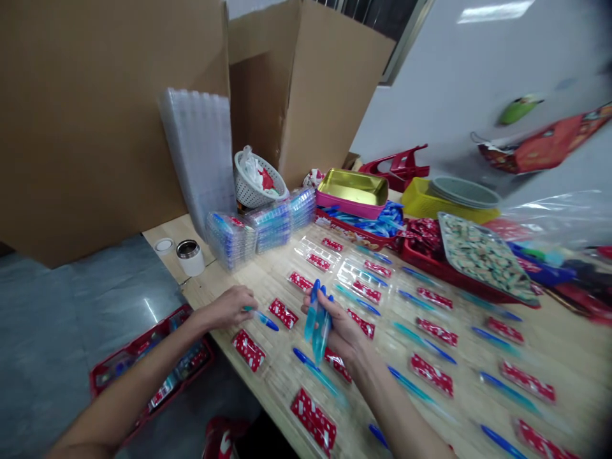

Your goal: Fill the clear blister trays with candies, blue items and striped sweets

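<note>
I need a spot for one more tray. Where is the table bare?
Bare wood shows left of the steel cup at the table corner, and along the right edge past the pens. The middle is crowded with red packets and clear trays.

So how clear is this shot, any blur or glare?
Head view: the centre around the right hand and its blue pens is fairly sharp; the right edge smears with motion blur, the red bag streaked; glare on the grey floor; wide-angle bending at the edges.

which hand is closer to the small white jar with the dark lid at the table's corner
Left. The left hand, holding one blue pen, lies just right of and below the jar. The right hand, gripping a bundle of pens, sits farther right along the table.
</note>
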A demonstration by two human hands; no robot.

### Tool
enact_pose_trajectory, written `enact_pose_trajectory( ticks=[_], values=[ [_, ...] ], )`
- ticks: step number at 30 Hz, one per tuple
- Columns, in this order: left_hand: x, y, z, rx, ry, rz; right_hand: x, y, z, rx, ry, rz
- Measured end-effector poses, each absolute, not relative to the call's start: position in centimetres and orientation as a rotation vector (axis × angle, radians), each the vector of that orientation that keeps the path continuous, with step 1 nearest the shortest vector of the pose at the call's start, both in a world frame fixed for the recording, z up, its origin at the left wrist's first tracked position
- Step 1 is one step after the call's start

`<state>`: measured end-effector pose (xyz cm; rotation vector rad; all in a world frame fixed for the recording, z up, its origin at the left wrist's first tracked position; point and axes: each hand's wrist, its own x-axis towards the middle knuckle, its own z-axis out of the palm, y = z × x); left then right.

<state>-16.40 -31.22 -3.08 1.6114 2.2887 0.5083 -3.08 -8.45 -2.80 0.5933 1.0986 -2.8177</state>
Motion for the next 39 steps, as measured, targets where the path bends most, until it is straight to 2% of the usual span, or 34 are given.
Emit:
enact_pose_trajectory(
  ticks=[4,8,10,14,17,21,30,39],
  values=[
    [-15.9,-30.5,-2.9,1.734,2.288,0.327,-2.8,-7.4,-3.6,0.749,1.165,-2.782],
    [-15.4,-30.5,-3.1,1.708,2.336,0.361,-4.9,-6.2,-3.7,0.788,1.681,-2.554],
    [-15.3,-30.7,-3.5,1.663,2.381,0.427,-6.8,-5.5,-3.3,0.639,2.124,-2.241],
    [-15.0,-31.7,-5.1,1.494,2.562,0.755,-10.9,-5.3,-2.6,0.261,2.813,-1.284],
    [-14.9,-32.9,-6.4,1.294,2.739,0.995,-12.3,-6.7,-3.1,0.173,2.896,-0.983],
    [-15.1,-35.0,-7.8,1.04,2.948,1.135,-12.1,-8.9,-4.5,0.12,2.958,-0.624],
    [-15.7,-37.0,-9.5,0.887,3.162,1.3,-15.3,-5.2,-4.0,0.252,3.078,-0.224],
    [-16.5,-38.1,-11.9,0.697,3.155,1.331,-18.0,-4.3,-5.9,0.375,3.128,-0.051]
  ],
)
